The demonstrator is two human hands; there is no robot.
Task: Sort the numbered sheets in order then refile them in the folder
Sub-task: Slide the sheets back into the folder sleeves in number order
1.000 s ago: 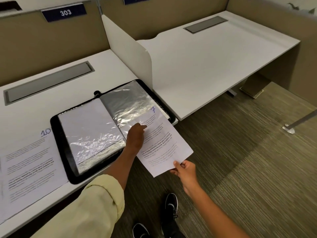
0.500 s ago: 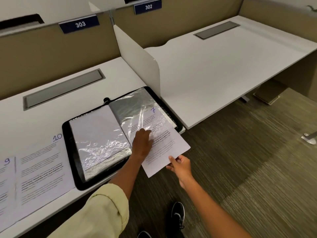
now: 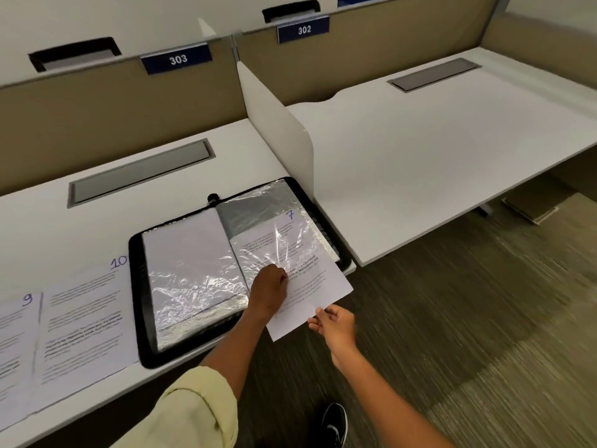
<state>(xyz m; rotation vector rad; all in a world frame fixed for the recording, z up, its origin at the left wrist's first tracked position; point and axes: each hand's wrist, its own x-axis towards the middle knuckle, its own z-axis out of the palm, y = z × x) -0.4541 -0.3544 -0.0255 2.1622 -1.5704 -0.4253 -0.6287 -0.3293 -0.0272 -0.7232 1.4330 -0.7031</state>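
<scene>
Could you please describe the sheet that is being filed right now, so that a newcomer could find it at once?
On the white desk below sign 303 lies an open black folder. Sheet 7 is halfway into its right-hand plastic sleeve, with both hands on it. Unlike sheets 9 and 10, lying flat left of the folder, it overhangs the desk edge.

Even indoor light, glare on plastic sleeves [image 3: 200, 286], motion-blurred edges

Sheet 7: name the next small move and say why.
Probably push the white printed sheet marked 7 deeper into the clear plastic sleeve: its lower part still sticks out past the black folder, the right hand pinches its corner, and the left hand holds the sleeve's edge.
</scene>
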